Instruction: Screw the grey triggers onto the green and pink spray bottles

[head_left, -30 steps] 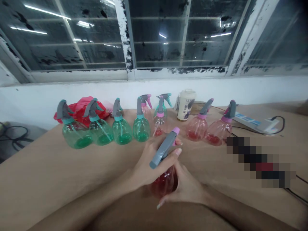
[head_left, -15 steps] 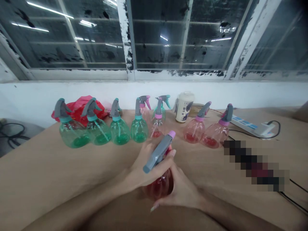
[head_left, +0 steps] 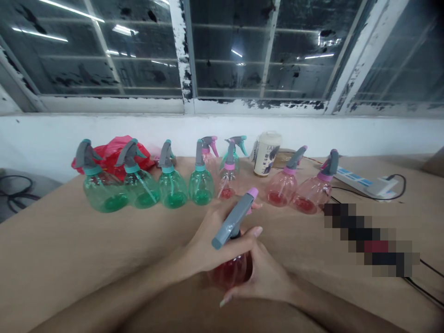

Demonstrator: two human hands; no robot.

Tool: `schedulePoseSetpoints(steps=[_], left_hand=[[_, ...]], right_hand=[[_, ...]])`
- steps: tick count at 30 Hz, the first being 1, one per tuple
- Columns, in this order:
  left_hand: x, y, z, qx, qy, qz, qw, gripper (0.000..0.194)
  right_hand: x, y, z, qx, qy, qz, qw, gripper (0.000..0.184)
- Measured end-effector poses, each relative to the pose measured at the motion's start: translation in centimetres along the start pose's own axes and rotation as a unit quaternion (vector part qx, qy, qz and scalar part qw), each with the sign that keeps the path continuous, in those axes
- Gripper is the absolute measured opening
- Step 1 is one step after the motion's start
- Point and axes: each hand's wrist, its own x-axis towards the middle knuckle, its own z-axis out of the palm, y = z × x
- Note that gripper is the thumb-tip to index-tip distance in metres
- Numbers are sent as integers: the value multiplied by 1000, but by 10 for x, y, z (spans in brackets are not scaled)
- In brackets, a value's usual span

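Close in front of me is a pink spray bottle (head_left: 231, 273) with red liquid in it. Its grey spray head (head_left: 233, 223) tilts, the pink nozzle tip pointing away to the right. My left hand (head_left: 213, 236) is closed around the neck, just below the spray head, where a dark band shows. Wrapped around the right side of the bottle's body is my right hand (head_left: 267, 275), its thumb at the near side. The fingers of both hands meet at the bottle's far side, partly hidden. Beyond my hands stands another pink spray bottle (head_left: 227, 182).
Several green spray bottles (head_left: 173, 187) stand in a row to the left, before a red plastic bag (head_left: 116, 155). Two pink spray bottles (head_left: 280, 188) are at the right. Behind are a paper cup (head_left: 268, 155) and a white power strip (head_left: 360, 182) with cables.
The spray head has shifted slightly right and more of the dark neck shows under it. My left fingers have spread a little; the right hand keeps its hold on the body.
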Motion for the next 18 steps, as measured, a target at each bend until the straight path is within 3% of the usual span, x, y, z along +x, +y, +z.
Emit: schedulePoseSetpoints(steps=[3,11,18], left_hand=[[1,-2,-2,-32,-54,-2,998,22],[4,1,0,-1,-45,-21,999,9],[4,3,-2,56,-35,-3,998,8]], right_hand=[[1,-1,-1,-7,-3,-7,1000,104],[0,3,1,-8,3,-37,999,125],[-2,3,1,-9,-4,-4,1000,120]])
